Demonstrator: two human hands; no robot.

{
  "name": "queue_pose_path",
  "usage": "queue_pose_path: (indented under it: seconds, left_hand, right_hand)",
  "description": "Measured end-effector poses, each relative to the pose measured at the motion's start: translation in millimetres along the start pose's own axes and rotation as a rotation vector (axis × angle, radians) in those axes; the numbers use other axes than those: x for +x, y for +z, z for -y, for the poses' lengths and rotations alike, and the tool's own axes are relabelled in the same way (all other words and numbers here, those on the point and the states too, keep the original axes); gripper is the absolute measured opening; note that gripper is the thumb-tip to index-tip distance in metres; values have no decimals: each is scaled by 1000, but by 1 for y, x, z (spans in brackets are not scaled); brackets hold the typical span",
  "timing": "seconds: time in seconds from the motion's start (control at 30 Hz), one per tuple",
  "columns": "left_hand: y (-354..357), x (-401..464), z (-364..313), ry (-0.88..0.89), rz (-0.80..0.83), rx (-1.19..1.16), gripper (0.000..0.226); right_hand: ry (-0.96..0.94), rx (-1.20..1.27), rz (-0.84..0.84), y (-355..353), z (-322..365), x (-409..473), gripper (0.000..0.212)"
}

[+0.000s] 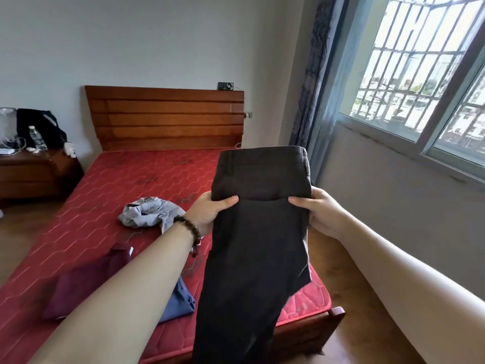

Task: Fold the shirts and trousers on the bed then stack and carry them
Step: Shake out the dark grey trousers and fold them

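Above the bed (110,185), two hands' fingers (225,202) pinching one black trousers (259,232), three garments lying

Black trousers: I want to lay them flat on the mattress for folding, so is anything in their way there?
Partly. The black trousers, gripped by the left hand and right hand, hang over the mattress. A crumpled grey shirt, maroon garment and blue garment occupy its near part; the headboard end is bare.

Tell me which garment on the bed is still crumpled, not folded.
The grey shirt, bunched mid-mattress; the maroon garment and the blue garment lie flat.
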State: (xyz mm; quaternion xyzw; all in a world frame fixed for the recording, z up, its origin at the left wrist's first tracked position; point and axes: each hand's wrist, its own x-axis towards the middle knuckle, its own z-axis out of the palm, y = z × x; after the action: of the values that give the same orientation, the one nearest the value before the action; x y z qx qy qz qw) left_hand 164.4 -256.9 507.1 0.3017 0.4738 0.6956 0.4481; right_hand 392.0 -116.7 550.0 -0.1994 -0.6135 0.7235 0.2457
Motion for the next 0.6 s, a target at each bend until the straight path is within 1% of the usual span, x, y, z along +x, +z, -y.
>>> queue_pose_path:
  seconds: [0.1, 0.17, 0.23, 0.33, 0.4, 0.47, 0.53, 0.6]
  left_hand:
    - [-3, 2, 6, -77, 100, -57, 22]
    - [3, 5, 7, -86, 159, -53, 23]
    - [13, 10, 6, -73, 196, -42, 24]
    - [26, 17, 3, -53, 246, -65, 24]
    - [32, 21, -2, -19, 264, -80, 27]
    - [33, 24, -10, 22, 194, -63, 33]
    - [30, 28, -21, 88, 72, -5, 37]
    - [26, 31, -34, 172, 4, 78, 37]
  right_hand:
    - [13, 72, 4, 6, 12, 5, 35]
    - [69, 170, 4, 8, 22, 8, 46]
    - [134, 250, 64, 11, 33, 9, 53]
    - [162, 269, 125, 15, 47, 14, 50]
    - [149, 237, 88, 14, 56, 18, 47]
    - [98, 183, -1, 8, 65, 23, 43]
    - [3, 92, -88, 2, 72, 27, 36]
    - [-82, 0, -112, -3, 79, 30, 33]
